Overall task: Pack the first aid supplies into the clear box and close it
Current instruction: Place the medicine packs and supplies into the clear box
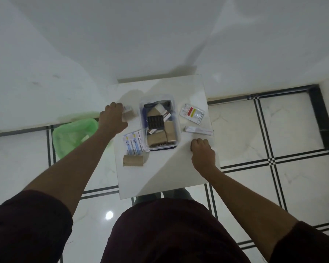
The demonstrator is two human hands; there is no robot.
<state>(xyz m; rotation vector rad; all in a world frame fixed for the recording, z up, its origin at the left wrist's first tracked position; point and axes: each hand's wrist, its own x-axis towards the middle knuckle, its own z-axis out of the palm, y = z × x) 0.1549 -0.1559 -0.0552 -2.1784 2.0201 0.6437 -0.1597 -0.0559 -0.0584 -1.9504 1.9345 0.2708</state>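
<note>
The clear box [176,118] stands open in the middle of a small white table [175,171], holding several tan bandage rolls, a dark blister strip and small cartons. My left hand [113,116] reaches to the left of the box and closes over a tan bandage roll [129,114] with a small white piece beside it. My right hand [202,150] rests as a fist on the table, right of the box's near corner. Antiseptic bandage packets [134,142] and another tan roll [133,160] lie near left of the box. A sealed pouch [192,113] and a slim tube carton [198,130] lie to its right.
A bin lined with a green bag [72,137] stands on the floor left of the table. The floor is glossy white tile with black lines. White walls meet in a corner behind the table. No lid for the box is visible.
</note>
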